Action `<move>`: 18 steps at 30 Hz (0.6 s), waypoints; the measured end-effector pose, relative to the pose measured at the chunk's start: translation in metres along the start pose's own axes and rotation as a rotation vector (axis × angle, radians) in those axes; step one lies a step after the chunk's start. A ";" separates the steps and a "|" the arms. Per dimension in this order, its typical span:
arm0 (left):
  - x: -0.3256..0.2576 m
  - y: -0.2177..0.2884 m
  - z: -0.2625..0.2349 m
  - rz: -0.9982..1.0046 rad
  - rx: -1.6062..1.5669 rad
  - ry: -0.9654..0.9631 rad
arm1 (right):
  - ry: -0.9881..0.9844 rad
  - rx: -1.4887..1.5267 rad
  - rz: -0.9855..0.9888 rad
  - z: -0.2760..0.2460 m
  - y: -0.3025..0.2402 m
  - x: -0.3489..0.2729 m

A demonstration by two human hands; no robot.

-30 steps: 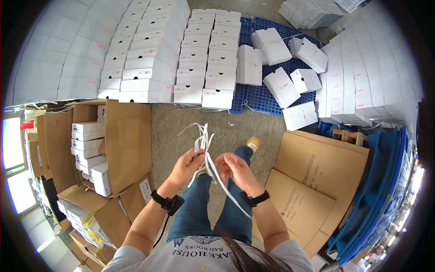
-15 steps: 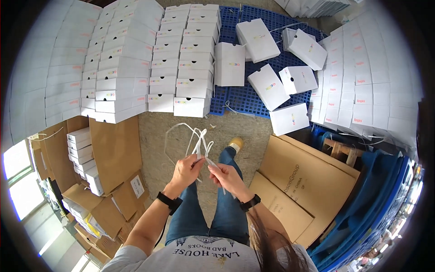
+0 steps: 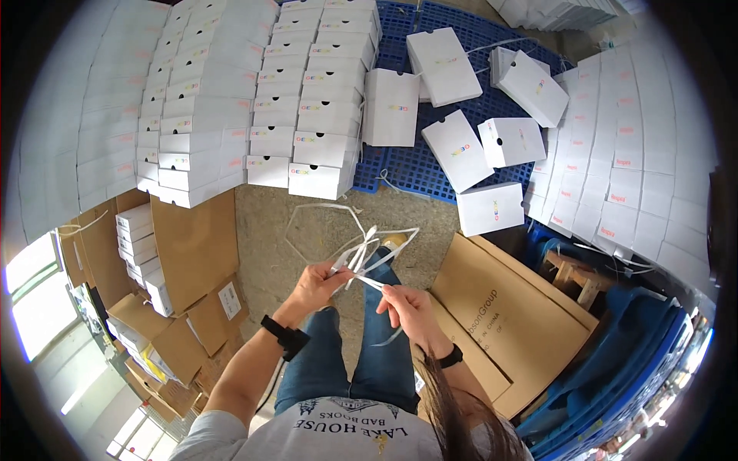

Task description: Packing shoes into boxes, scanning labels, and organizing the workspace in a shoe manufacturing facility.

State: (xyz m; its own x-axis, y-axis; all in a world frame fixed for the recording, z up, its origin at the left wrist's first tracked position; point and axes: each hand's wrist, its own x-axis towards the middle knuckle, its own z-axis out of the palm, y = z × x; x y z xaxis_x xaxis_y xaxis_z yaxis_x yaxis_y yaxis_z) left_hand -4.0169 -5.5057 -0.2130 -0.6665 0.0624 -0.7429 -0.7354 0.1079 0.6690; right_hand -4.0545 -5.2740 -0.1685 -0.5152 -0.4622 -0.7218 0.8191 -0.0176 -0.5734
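A white plastic strap [image 3: 370, 240] is gathered in loops between my hands, above the floor and in front of my legs. My left hand [image 3: 317, 284] is closed around the bunched part. To the right, my right hand [image 3: 407, 306] pinches a length of it that stretches taut from the left hand. Several loops stand up beyond the fingers, and one long loop trails out over the floor to the far left. A loose end hangs below my right hand. How the strands cross inside my left hand is hidden.
Tall stacks of white shoe boxes [image 3: 327, 107] stand at the far left, more [image 3: 607, 146] at the right. Several loose boxes [image 3: 458, 150] lie on a blue plastic pallet [image 3: 419, 180]. Flattened cartons [image 3: 507, 323] lie right; an open carton [image 3: 196, 253] stands left.
My right hand has moved right and slightly toward me, drawing the strap out from the left hand. The loops have spread apart, one now reaching farther right.
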 end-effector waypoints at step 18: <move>-0.021 0.022 -0.028 -0.039 0.088 0.074 | 0.425 -0.779 -0.244 0.017 -0.004 0.037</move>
State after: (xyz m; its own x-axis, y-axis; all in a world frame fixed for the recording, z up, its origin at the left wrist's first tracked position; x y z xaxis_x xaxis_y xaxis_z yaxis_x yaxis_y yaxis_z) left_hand -4.0228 -5.5326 -0.1818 -0.6474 -0.0168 -0.7619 -0.7494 0.1961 0.6325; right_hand -4.0724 -5.3063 -0.1857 -0.8269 -0.1567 -0.5401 0.3537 0.6016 -0.7162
